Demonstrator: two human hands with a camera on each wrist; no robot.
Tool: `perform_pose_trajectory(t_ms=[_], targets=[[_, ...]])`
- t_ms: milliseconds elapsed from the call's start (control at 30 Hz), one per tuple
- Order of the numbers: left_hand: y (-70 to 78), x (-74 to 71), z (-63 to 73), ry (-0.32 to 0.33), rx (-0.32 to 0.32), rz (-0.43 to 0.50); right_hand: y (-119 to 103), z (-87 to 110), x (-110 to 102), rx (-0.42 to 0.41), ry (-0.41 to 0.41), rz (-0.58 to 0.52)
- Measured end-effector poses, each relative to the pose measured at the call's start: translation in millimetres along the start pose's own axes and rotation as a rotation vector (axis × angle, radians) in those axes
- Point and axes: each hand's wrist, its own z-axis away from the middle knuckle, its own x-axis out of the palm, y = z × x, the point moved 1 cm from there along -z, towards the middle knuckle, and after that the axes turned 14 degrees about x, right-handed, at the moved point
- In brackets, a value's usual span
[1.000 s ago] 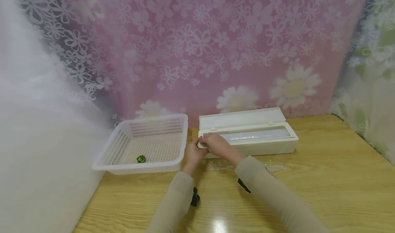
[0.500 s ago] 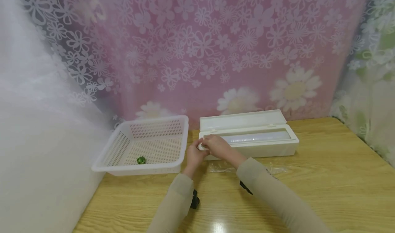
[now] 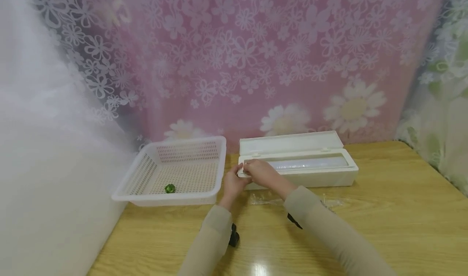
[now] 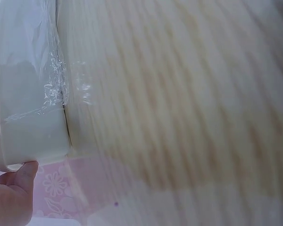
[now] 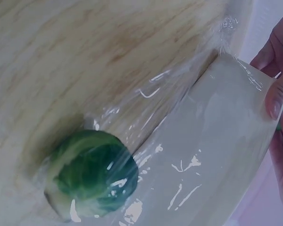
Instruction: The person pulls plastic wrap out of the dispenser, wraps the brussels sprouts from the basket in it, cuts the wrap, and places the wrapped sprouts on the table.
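Cling film point(image 3: 308, 162) is lying rolled inside a white dispenser box point(image 3: 310, 179) on a wood-grain table point(image 3: 329, 243), and in the head view we are seeing the box's lid point(image 3: 292, 143) standing raised on the far side. At the box's left end, the left hand point(image 3: 234, 184) is gripping the near corner, while the right hand point(image 3: 262, 173) is bending over the top edge; its fingertips are hiding, so we cannot tell whether they are pinching anything. A loose clear sheet point(image 3: 332, 203) is spreading over the table on the near side. Farther left, a white perforated basket point(image 3: 175, 197) is holding one small green vegetable point(image 3: 170, 188).

Through the left wrist view, we are seeing the left hand's bent fingers touching the box's end, with the shiny sheet draping along its side.

Through the right wrist view, we are finding a Brussels sprout point(image 5: 94, 174) resting beside the box, on its near side, under the clear sheet. A thumb is pressing the box's face near that left end.
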Motion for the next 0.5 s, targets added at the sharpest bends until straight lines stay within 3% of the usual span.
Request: perform_pose_trajectory(t_ms=[267,500], targets=[[2.8,-2.7,2.2,-0.009,0.006,-0.007,0.0,1.8,0.3,-0.024,0.002,0.013],[1.7,-1.2,1.9,-0.005,-0.042,0.011,-1.1,2.5,-1.2,-0.052,0.022,0.074]])
